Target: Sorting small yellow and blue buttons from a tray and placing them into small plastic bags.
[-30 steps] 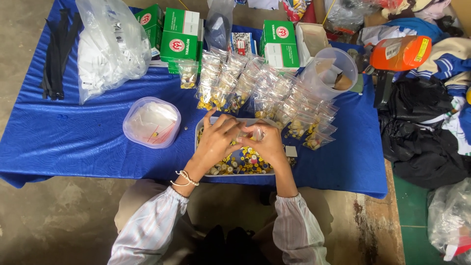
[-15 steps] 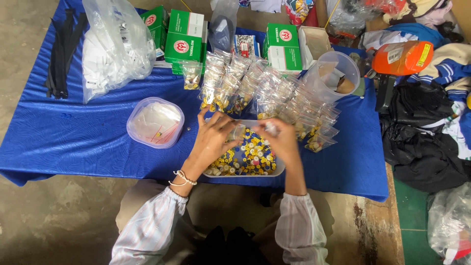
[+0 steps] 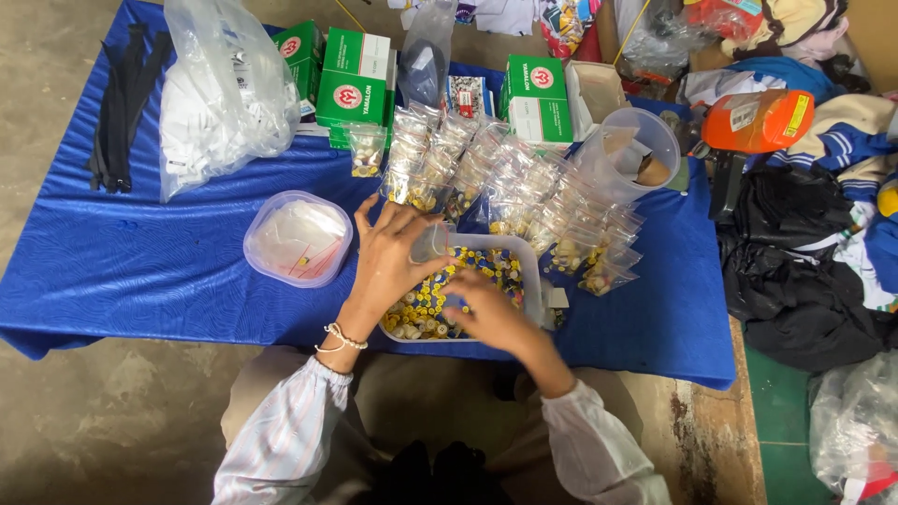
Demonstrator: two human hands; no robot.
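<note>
- Far left, black straps (image 3: 119,108) are lying on the blue cloth (image 3: 140,262), well apart from both hands.
- Beside them a big clear bag (image 3: 220,89) of white pieces is slumping against green boxes (image 3: 351,79) at the far edge.
- Near the middle left, a round tub (image 3: 297,238) holding white plastic is sitting just left of the left hand.
- The left hand (image 3: 388,266) is hovering over the tray's left end, fingers spread around a small clear bag (image 3: 430,241), thumb and forefinger pinching it at its top.
- The tray (image 3: 533,281), a clear rectangular box, is sitting at the near edge of the cloth, filled with yellow, white and dark buttons (image 3: 426,309).
- The right hand (image 3: 486,318) is lying low in the tray, fingers bent down into the buttons; it is blurred, so I cannot tell whether it is gripping any.
- Beyond the tray, rows of small filled packets (image 3: 524,192) are fanning out toward the right.
- Further right, a clear jug (image 3: 631,150) is standing at the far side next to another green box (image 3: 536,93).
- Off the cloth on the right, an orange bottle (image 3: 758,120) is lying on a heap of dark clothes (image 3: 804,262).
</note>
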